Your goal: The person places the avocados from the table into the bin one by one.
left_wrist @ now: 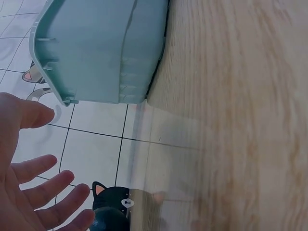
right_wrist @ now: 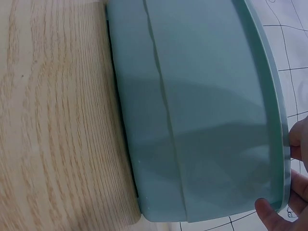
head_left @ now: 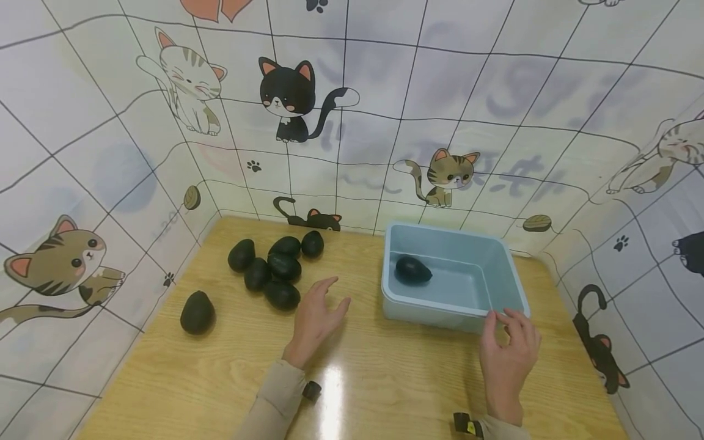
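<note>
Seven dark avocados lie on the left of the wooden table: several in a loose cluster (head_left: 283, 266), and one single avocado (head_left: 198, 313) nearer the front. My left hand (head_left: 315, 311) hovers just right of the cluster with fingers spread and nothing in it. A light blue plastic bin (head_left: 451, 310) stands on the right, holding one avocado (head_left: 412, 269) at its left end. At the bin's near right corner, my right hand (head_left: 508, 357) holds the rim, thumb on the front side and fingers curled at the corner, as the right wrist view also shows (right_wrist: 299, 192).
A wall covering (head_left: 374, 122) with a grid and cartoon cats encloses the wooden table (head_left: 385, 379) at the back and both sides. The bin stands near the table's back edge. Dark wrist straps sit at both sleeves.
</note>
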{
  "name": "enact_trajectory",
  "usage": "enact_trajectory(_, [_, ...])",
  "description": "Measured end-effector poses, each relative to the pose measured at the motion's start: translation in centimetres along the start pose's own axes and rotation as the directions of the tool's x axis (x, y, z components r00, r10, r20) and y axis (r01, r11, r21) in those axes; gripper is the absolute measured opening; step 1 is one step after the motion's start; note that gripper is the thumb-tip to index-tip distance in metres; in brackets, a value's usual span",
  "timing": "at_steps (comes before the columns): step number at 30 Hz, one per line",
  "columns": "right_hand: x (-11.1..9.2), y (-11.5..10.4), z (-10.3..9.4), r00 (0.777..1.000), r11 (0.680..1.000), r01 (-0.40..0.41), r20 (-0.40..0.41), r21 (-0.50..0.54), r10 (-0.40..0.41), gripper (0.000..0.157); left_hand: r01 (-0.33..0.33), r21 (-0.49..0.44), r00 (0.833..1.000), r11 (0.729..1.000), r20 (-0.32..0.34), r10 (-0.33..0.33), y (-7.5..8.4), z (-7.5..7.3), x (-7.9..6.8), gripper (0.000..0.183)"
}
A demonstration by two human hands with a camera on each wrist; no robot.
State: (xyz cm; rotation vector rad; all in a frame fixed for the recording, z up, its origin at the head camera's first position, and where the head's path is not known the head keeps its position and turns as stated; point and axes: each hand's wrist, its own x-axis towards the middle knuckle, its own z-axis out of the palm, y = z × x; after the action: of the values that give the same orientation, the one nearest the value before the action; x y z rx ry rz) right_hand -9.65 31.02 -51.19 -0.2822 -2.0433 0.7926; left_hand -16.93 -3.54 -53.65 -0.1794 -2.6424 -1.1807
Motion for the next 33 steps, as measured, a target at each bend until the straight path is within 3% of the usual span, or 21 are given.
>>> enact_trajectory(20, [0.0,0.1,-0.2,1.0,1.0,-0.002,0.025,0.0,0.002,0.024,0.007,0.025,0.999,1.0,-0.052,-0.006,-0.4,-0.5,0.0,0.052])
enact_trajectory(28, [0.0,0.0,0.3,0.999,1.0,-0.002,-0.037,0.018,0.002,0.013,-0.012,0.009,0.997,1.0,-0.07,0.012,-0.8,-0.8,0.2,0.052])
enact_trajectory(33, [-0.1,0.0,0.2,1.0,1.0,-0.004,-0.023,0.013,0.004,0.016,-0.019,0.005,0.997,1.0,-0.08,0.02,-1.1,-1.0,0.3,0.052])
